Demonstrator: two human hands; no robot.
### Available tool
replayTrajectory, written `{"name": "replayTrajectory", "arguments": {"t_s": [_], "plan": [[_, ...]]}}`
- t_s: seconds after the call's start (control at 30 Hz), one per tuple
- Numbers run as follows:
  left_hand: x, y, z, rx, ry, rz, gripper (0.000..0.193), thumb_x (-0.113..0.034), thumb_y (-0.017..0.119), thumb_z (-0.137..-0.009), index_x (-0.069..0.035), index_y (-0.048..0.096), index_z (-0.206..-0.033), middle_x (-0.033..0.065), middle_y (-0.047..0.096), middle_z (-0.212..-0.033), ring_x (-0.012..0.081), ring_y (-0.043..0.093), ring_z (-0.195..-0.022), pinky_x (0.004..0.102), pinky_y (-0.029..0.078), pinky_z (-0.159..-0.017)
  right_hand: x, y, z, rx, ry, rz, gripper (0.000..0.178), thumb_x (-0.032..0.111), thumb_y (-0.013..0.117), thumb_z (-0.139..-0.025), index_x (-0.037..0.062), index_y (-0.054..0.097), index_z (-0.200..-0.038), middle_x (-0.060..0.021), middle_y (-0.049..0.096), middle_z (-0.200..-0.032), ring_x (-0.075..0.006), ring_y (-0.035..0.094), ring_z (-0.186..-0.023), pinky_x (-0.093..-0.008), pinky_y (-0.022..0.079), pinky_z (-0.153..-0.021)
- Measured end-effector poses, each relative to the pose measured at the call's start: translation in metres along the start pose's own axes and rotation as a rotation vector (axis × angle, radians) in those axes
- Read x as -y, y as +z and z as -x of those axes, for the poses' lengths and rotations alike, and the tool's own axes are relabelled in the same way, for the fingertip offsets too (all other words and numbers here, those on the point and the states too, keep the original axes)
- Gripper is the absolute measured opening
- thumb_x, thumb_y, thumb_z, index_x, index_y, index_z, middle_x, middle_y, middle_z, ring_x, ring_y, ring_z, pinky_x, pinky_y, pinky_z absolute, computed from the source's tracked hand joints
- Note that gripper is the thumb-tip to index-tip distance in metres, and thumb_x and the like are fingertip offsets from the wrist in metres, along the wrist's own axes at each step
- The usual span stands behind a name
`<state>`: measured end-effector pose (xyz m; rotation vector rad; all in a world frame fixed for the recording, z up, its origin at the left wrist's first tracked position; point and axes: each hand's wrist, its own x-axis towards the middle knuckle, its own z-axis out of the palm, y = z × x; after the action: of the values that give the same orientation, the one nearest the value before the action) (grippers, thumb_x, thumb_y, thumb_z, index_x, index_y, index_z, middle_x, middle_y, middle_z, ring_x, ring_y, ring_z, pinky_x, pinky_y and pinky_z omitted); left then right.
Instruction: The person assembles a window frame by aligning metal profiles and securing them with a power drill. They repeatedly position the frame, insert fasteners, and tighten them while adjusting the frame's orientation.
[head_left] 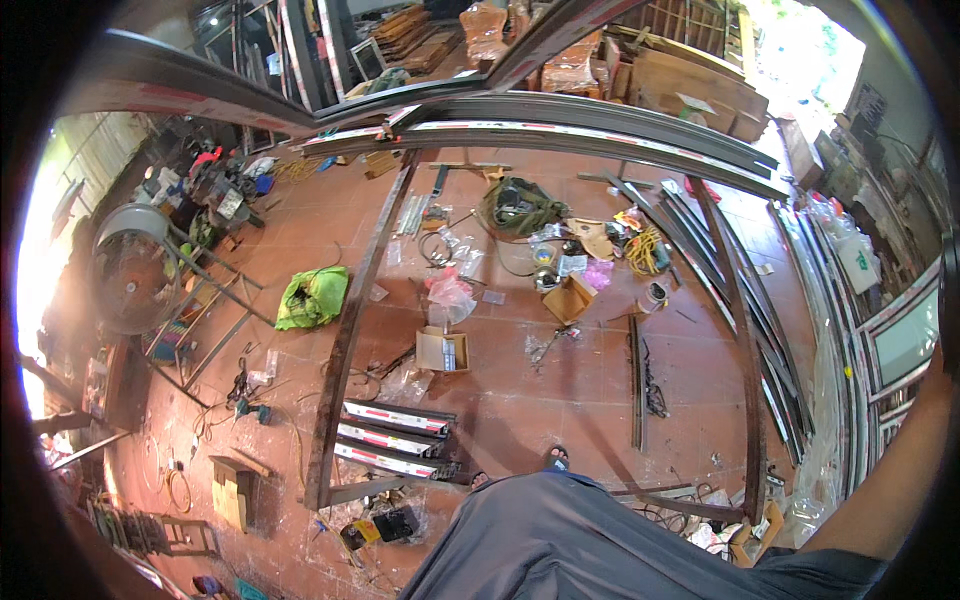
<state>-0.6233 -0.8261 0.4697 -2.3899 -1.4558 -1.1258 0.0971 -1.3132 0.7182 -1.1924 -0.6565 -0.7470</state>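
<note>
Right forearm cut off | 2 hands unseen; grip: can't tell | pane, perhaps glass, partly hidden

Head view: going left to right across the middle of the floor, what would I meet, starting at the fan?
Round grey fan → bright green bag → pink plastic bag → the farther open cardboard box → coiled yellow cord → white bag.

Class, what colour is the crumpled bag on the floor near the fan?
The bag is bright yellow-green, seen in the head view.
</note>
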Motion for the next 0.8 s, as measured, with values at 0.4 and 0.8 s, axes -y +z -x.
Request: {"name": "replayTrajectory", "arguments": {"t_s": [0.4, 0.8], "plan": [[-0.025, 0.06, -0.088, -0.265, 0.094, 0.59, 0.06, -0.031, 0.084, -0.086, -0.006, 0.058, -0.134, 0.0079, 0.065, -0.119, 0.0171, 0.064, -0.094, 0.0303, 0.054, -0.076, 0.098, 0.034, -0.007, 0.409, -0.207, 0.789, 0.081, 0.079, 0.045, -0.096, 0.0061, 0.046, -0.131, -0.0108, 0.043, -0.131, -0.0303, 0.043, -0.12, -0.0448, 0.039, -0.105], [-0.333, 0.212, 0.134, 0.25, -0.292, 2.056, 0.039, -0.009, 0.071, -0.098, -0.011, 0.054, -0.133, 0.0018, 0.061, -0.118, 0.0165, 0.061, -0.105, 0.0366, 0.052, -0.097, 0.161, 0.097, 0.014, 0.925, -0.385, 1.197, 0.075, 0.075, 0.049, -0.097, 0.0026, 0.059, -0.115, -0.0097, 0.054, -0.112, -0.0254, 0.05, -0.106, -0.041, 0.043, -0.096]]}}
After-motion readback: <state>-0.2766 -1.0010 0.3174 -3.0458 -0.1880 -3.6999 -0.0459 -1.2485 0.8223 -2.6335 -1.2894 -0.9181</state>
